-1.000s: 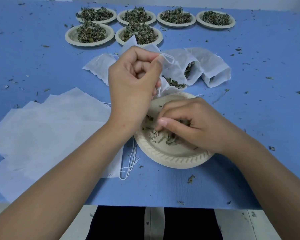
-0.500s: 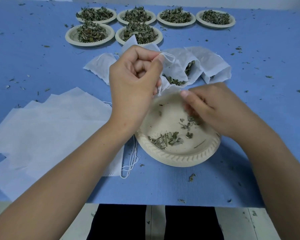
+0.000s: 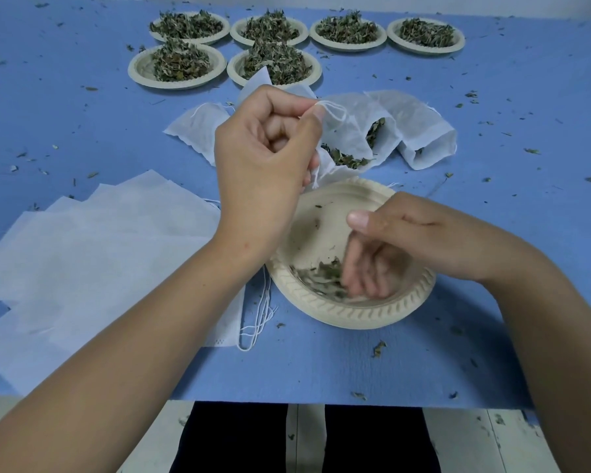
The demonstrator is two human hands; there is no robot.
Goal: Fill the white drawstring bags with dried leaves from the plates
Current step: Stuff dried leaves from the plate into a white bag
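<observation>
left hand (image 3: pixel 267 158) pinches a bag (image 3: pixel 343 138) open above a near-empty plate (image 3: pixel 355 314); right hand (image 3: pixel 400 244), fingers bent, gathers leaves (image 3: pixel 325 272), grip blurred. next, likely: lift them into the bag.

- A plain workroom, where things are packed by hand, is shown.
- A wide surface (image 3: pixel 492 353) is covered in blue and is used as the work spot.
- Six plates (image 3: pixel 135 71) are set out in two neat rows at the far side, and each is heaped with dried leaves (image 3: pixel 180 59).
- A pile of empty white bags (image 3: pixel 99 254) is laid flat at the left, and filled bags (image 3: pixel 423 131) are lined up in the middle.
- Leaf crumbs (image 3: pixel 378 348) are scattered all over the blue cover.
- A pale floor (image 3: pixel 475 438) with more bits on it is seen below the near edge, and a bare pale wall (image 3: pixel 389 3) is seen at the back.
</observation>
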